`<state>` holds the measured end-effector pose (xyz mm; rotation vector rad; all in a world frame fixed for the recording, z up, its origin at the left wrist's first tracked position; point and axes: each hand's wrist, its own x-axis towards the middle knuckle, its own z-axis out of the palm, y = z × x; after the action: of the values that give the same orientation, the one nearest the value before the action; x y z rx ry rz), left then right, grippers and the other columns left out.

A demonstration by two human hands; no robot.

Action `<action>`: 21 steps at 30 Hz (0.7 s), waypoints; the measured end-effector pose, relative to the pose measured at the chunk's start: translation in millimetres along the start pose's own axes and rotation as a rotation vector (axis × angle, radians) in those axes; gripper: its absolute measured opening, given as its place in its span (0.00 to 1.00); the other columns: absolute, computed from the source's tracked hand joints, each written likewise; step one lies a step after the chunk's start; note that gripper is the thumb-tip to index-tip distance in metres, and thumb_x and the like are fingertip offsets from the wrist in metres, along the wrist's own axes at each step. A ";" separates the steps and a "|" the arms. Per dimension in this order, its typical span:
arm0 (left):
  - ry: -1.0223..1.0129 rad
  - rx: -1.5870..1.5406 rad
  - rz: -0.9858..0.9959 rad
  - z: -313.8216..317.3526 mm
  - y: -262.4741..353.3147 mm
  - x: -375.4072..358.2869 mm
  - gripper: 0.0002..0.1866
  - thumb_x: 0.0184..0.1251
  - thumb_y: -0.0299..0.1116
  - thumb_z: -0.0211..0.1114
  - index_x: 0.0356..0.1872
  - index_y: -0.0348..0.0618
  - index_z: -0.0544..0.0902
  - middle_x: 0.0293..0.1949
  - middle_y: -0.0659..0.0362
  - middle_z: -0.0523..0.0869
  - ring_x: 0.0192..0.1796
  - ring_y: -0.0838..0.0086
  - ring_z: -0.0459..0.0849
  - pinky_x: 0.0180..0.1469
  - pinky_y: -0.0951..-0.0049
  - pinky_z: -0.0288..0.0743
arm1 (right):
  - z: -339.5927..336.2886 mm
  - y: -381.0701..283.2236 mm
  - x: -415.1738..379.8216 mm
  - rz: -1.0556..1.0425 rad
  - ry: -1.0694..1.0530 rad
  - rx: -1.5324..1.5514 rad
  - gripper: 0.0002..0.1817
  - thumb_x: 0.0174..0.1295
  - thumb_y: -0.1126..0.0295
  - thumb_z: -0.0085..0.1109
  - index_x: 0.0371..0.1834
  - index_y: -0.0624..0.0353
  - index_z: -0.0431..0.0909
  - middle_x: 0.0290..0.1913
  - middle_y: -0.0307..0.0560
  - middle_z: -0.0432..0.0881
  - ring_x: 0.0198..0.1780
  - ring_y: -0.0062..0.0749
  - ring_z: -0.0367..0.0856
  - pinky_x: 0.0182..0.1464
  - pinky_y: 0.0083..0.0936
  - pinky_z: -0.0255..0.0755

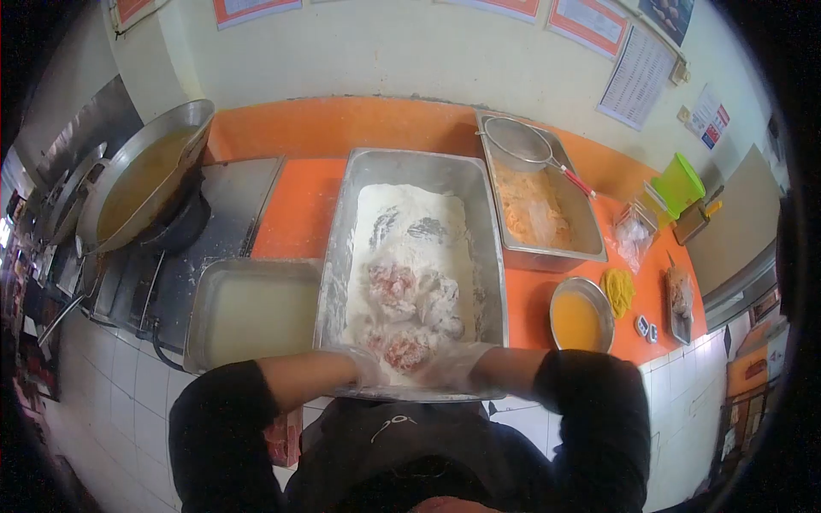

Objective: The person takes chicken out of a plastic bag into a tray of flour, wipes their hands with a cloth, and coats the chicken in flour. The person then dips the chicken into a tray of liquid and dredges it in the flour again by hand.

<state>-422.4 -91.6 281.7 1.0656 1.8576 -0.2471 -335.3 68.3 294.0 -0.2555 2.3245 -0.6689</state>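
Observation:
A deep steel tray (496, 256) stands in front of me with white flour (410, 205) spread over its bottom. Several flour-coated pieces of raw meat (392, 282) lie in its near half, reddish where the coating is thin. My left hand (366, 363), in a clear plastic glove, is low at the tray's near left corner beside a meat piece (406, 350). On that piece's other side is my right hand (457, 363), gloved the same way. Both hands are blurred and floury, and their fingers cannot be made out.
Left of the tray sits a pan of cloudy liquid (256, 312), with a large wok (145, 184) of oil beyond. At right are a tray (556, 252) of orange-coloured food under a sieve (517, 141), a bowl of orange liquid (577, 318), and a yellow cloth (617, 292).

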 end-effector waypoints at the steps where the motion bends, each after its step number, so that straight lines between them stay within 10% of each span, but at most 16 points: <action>1: -0.012 0.014 0.043 4.6 -1.2 15.7 0.22 0.50 0.45 0.58 0.48 0.50 0.78 0.42 0.47 0.80 0.48 0.60 0.77 0.51 0.66 0.69 | 4.7 -6.1 3.5 -0.006 -0.025 0.031 0.19 0.59 0.59 0.47 0.49 0.58 0.74 0.45 0.53 0.77 0.48 0.37 0.74 0.51 0.29 0.66; 4: 0.005 0.350 0.546 19.3 -18.8 64.1 0.17 0.58 0.40 0.53 0.40 0.40 0.80 0.34 0.45 0.81 0.42 0.60 0.81 0.48 0.59 0.70 | 43.1 9.7 39.5 0.082 0.090 0.217 0.18 0.61 0.61 0.44 0.49 0.55 0.74 0.45 0.55 0.77 0.47 0.38 0.75 0.52 0.29 0.65; 11: 0.577 -0.408 0.307 -14.1 -40.3 85.0 0.16 0.56 0.37 0.55 0.44 0.41 0.79 0.44 0.47 0.78 0.47 0.61 0.78 0.52 0.63 0.69 | 38.9 63.6 74.9 0.240 0.463 0.088 0.16 0.61 0.70 0.39 0.50 0.62 0.71 0.44 0.55 0.78 0.45 0.39 0.77 0.50 0.31 0.66; 13: 0.718 -0.575 0.286 -30.1 -55.0 100.0 0.19 0.54 0.39 0.58 0.46 0.42 0.78 0.47 0.46 0.76 0.48 0.61 0.77 0.53 0.65 0.68 | -0.8 51.2 33.6 0.023 0.673 -0.499 0.20 0.58 0.66 0.48 0.51 0.65 0.69 0.42 0.52 0.79 0.46 0.36 0.78 0.52 0.31 0.66; 15: 0.692 -0.526 0.126 -39.5 -57.5 98.9 0.22 0.52 0.44 0.60 0.47 0.42 0.78 0.49 0.46 0.76 0.49 0.61 0.76 0.54 0.66 0.67 | -51.3 17.0 7.4 0.229 0.537 0.138 0.26 0.52 0.60 0.55 0.54 0.63 0.67 0.47 0.54 0.76 0.52 0.39 0.73 0.56 0.35 0.63; 17: 0.494 -0.263 -0.159 -46.7 -47.9 86.8 0.26 0.49 0.49 0.61 0.47 0.43 0.78 0.49 0.47 0.76 0.50 0.59 0.76 0.54 0.67 0.67 | -54.7 19.2 15.2 0.246 0.405 0.101 0.32 0.47 0.55 0.61 0.55 0.60 0.66 0.52 0.56 0.72 0.58 0.43 0.67 0.59 0.39 0.60; 19: 0.452 0.008 -0.071 -50.7 -15.5 55.7 0.29 0.48 0.52 0.61 0.47 0.41 0.77 0.48 0.46 0.77 0.49 0.59 0.77 0.53 0.67 0.68 | -18.2 80.3 79.1 0.081 0.290 -0.602 0.38 0.42 0.51 0.65 0.56 0.58 0.66 0.57 0.58 0.67 0.63 0.46 0.58 0.62 0.44 0.55; 21: 0.486 0.038 -0.099 -45.4 -4.0 62.4 0.29 0.48 0.52 0.59 0.48 0.40 0.77 0.46 0.46 0.78 0.48 0.59 0.77 0.53 0.67 0.69 | -2.9 72.9 94.0 0.343 0.393 -0.675 0.36 0.42 0.50 0.64 0.55 0.57 0.68 0.56 0.59 0.67 0.63 0.49 0.58 0.62 0.45 0.53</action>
<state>-464.9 -33.1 254.5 1.1305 2.3504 -0.0823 -406.6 97.8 203.3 -0.0139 2.8145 0.2791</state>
